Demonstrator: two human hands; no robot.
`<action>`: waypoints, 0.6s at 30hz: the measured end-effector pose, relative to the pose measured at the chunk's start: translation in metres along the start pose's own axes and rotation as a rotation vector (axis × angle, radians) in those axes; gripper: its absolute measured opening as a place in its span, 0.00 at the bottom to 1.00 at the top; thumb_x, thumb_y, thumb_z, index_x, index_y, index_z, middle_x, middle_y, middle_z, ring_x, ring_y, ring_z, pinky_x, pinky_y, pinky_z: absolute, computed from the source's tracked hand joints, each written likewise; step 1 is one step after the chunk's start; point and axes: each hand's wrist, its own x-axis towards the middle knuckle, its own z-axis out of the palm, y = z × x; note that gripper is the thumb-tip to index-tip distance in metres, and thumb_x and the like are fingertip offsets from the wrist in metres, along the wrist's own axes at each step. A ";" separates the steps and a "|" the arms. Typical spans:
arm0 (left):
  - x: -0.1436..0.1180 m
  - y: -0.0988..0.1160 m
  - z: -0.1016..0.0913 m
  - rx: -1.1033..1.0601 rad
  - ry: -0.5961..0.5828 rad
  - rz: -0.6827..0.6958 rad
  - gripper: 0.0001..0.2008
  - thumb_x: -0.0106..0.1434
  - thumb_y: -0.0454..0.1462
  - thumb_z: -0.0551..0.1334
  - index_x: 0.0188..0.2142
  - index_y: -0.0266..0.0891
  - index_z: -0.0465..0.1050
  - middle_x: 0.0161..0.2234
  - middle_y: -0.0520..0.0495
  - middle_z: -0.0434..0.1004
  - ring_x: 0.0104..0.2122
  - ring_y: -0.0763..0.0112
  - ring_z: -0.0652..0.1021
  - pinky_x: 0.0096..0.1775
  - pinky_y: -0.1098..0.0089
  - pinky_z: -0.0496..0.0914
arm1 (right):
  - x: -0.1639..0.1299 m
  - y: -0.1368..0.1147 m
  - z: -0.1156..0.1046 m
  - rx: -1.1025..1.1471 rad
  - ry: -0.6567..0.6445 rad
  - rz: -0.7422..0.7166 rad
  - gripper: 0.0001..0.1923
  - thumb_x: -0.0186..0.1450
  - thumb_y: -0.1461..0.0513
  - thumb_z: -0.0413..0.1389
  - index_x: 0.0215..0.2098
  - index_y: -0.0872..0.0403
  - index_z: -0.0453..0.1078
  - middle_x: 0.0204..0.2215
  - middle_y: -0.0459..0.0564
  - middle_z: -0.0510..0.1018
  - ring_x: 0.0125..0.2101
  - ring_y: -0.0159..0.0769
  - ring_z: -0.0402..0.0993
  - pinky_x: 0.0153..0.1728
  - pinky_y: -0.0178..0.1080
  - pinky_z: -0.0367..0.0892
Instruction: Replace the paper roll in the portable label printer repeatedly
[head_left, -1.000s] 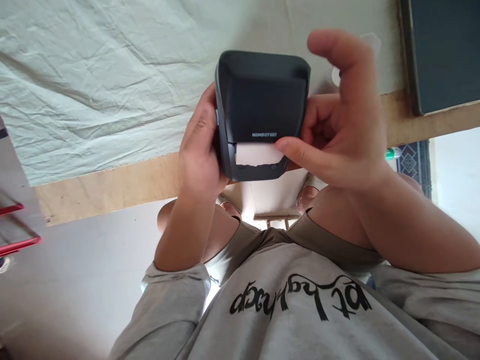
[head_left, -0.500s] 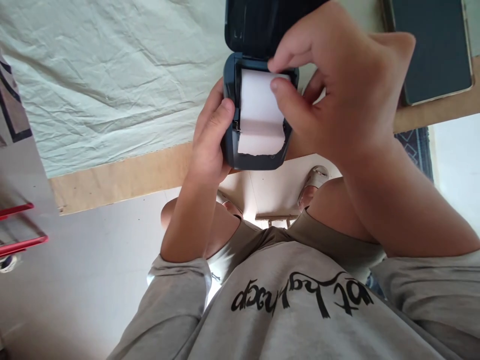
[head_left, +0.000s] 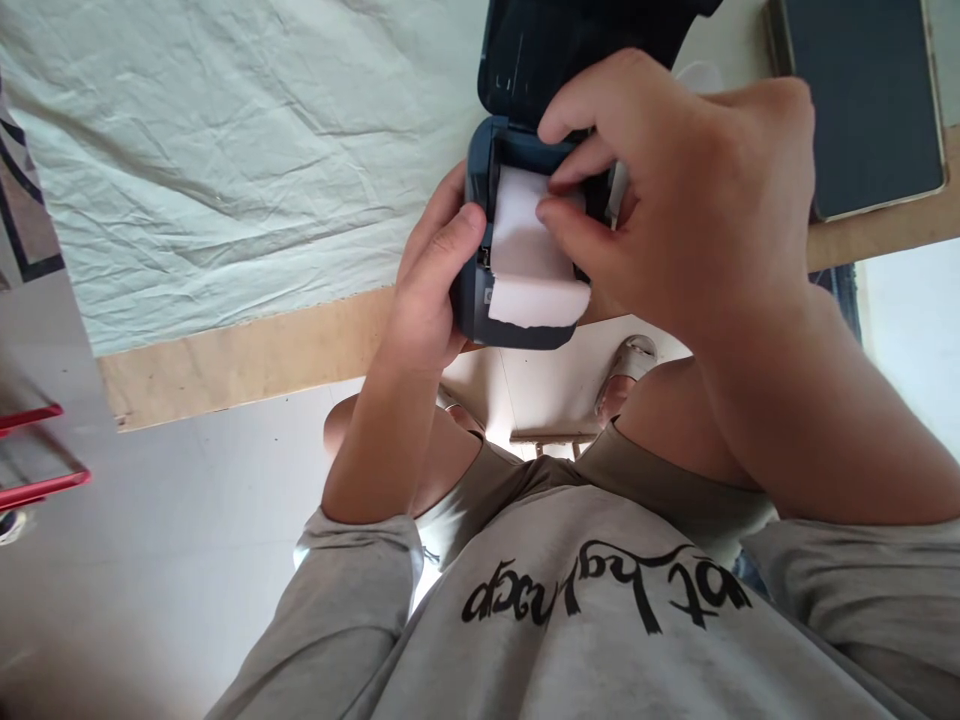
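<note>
A small dark label printer (head_left: 480, 300) is held over the table's near edge, its lid (head_left: 540, 50) swung open away from me. My left hand (head_left: 431, 280) grips the printer's left side, thumb on its rim. Inside lies a white paper roll (head_left: 529, 265), its loose end hanging over the front lip. My right hand (head_left: 675, 190) reaches into the open bay, thumb and forefinger pinching the top of the paper roll.
A wooden table (head_left: 247, 360) carries a wrinkled pale cloth (head_left: 225, 150). A dark flat tablet-like slab (head_left: 862, 90) lies at the far right. A red frame (head_left: 37, 450) shows at the left edge. My knees and grey shirt fill the lower view.
One second ago the lid was closed with paper peeking from the slot. The lid has swung open, and my right hand moved in and now pinches the roll.
</note>
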 end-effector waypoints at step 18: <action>-0.002 0.002 -0.005 0.033 -0.003 -0.032 0.16 0.60 0.47 0.52 0.39 0.39 0.69 0.31 0.47 0.67 0.32 0.73 0.69 0.34 0.71 0.64 | -0.007 0.004 -0.015 0.044 -0.053 -0.239 0.20 0.53 0.57 0.53 0.45 0.49 0.59 0.35 0.40 0.70 0.29 0.20 0.64 0.31 0.30 0.57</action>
